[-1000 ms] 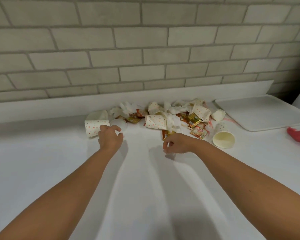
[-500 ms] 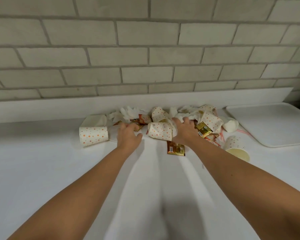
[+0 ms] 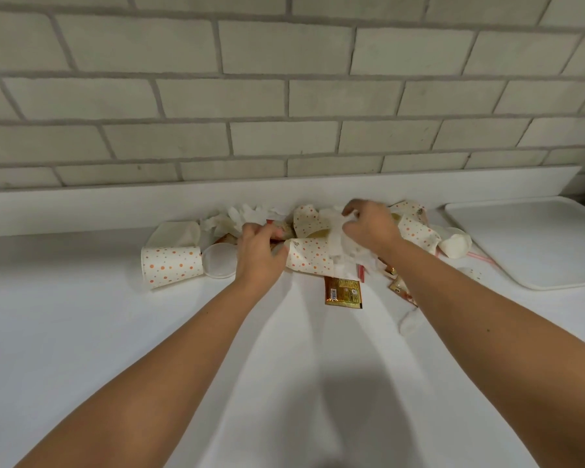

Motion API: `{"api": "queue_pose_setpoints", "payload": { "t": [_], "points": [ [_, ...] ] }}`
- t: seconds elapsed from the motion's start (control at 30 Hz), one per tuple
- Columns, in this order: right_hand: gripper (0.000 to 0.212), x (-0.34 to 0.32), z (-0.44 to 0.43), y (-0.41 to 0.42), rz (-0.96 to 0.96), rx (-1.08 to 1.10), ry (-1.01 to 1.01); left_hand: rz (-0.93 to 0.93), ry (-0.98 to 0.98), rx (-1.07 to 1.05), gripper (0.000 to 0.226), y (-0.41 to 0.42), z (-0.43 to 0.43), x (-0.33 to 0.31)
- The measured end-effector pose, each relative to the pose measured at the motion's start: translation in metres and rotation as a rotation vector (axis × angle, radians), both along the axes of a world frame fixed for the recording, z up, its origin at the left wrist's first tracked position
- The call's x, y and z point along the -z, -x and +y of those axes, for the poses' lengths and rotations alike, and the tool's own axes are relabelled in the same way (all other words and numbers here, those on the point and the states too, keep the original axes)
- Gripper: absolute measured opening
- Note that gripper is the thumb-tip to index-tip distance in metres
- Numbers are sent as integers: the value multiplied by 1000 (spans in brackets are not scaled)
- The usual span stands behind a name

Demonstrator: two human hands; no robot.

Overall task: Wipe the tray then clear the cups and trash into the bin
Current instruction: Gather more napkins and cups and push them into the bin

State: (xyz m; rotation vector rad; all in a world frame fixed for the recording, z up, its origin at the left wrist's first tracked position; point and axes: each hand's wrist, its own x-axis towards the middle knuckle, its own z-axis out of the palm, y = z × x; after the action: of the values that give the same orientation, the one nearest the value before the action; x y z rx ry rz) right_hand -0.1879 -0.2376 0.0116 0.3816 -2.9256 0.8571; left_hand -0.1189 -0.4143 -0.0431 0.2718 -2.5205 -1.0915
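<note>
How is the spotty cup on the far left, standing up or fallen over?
Fallen over. The spotty cup lies on its side on the white counter, dotted wall facing up, beside a clear lid.

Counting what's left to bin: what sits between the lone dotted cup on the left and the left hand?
In the head view, a clear plastic lid lies between the dotted cup and the left hand.

Cafeteria-like counter point(image 3: 81, 332): brick wall point(image 3: 284, 96), tray point(image 3: 537, 244), paper cups point(image 3: 171, 266).

On white counter point(image 3: 65, 349): dotted cups point(image 3: 171, 266), napkins point(image 3: 247, 214), sauce packet point(image 3: 343, 292), tray point(image 3: 537, 244).
</note>
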Motion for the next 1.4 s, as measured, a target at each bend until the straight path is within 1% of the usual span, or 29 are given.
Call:
{"api": "queue_pose_setpoints", "payload": {
  "t": [0.1,0.17,0.2,0.23,0.33,0.4,0.43,0.5,0.57,0.67,0.73,0.77,0.83,0.87,0.9,0.97,1.03,1.1,1.17,1.2,1.27,1.33,1.4],
  "points": [
    [31,-30,-4,-5,-21,21,228,96,-101,35,19,-3,7,-10],
    [24,-45,-11,-15,-101,-33,377,134,-195,63,25,-5,13,-20],
    [23,-50,-14,-20,-151,-76,430,129,-281,79,30,-5,17,-26],
    [23,-55,-18,-26,-195,-123,457,101,-403,98,35,-5,19,-32],
    [26,-53,-28,-38,-275,-229,509,-40,-867,185,43,-4,25,-42],
    [23,-42,-37,-44,-260,-259,522,-79,-1118,273,47,-3,27,-44],
    [24,-34,-42,-47,-212,-263,490,-81,-1194,291,47,-4,29,-46],
    [27,-18,-51,-51,-113,-263,404,-54,-1212,219,37,-4,30,-47],
    [33,-10,-55,-52,-102,-288,354,-19,-1179,117,32,-4,27,-44],
    [41,-12,-51,-47,-235,-350,361,-4,-1118,52,24,-1,10,-36],
    [39,-16,-44,-40,-335,-320,401,3,-1088,-66,19,0,-7,-34],
    [37,-16,-42,-35,-360,-294,400,-3,-1096,-136,18,1,-17,-34],
    [32,-14,-41,-27,-347,-246,345,-16,-1154,-232,12,1,-35,-33],
    [30,-11,-44,-23,-313,-234,304,-12,-1192,-252,15,1,-43,-32],
    [28,-7,-48,-17,-269,-230,257,-3,-1222,-265,25,0,-49,-33],
    [27,1,-65,-8,-185,-245,156,32,-1222,-300,37,-2,-58,-34],
    [27,11,-87,0,-125,-272,49,56,-1184,-328,38,-2,-64,-36],
    [30,20,-110,7,-64,-330,-103,92,-1168,-343,38,-2,-72,-36],
    [38,27,-129,13,-26,-388,-296,103,-1167,-356,37,-1,-80,-33],
    [44,29,-137,15,-19,-400,-352,104,-1169,-360,37,-1,-84,-33],
    [56,31,-147,20,-15,-365,-353,101,-1169,-365,38,-1,-89,-30],
    [62,35,-156,28,-6,-280,-272,106,-1166,-366,39,-2,-92,-27],
    [65,38,-161,36,28,-241,-309,112,-1148,-357,41,-2,-91,-26]
  ]
}}
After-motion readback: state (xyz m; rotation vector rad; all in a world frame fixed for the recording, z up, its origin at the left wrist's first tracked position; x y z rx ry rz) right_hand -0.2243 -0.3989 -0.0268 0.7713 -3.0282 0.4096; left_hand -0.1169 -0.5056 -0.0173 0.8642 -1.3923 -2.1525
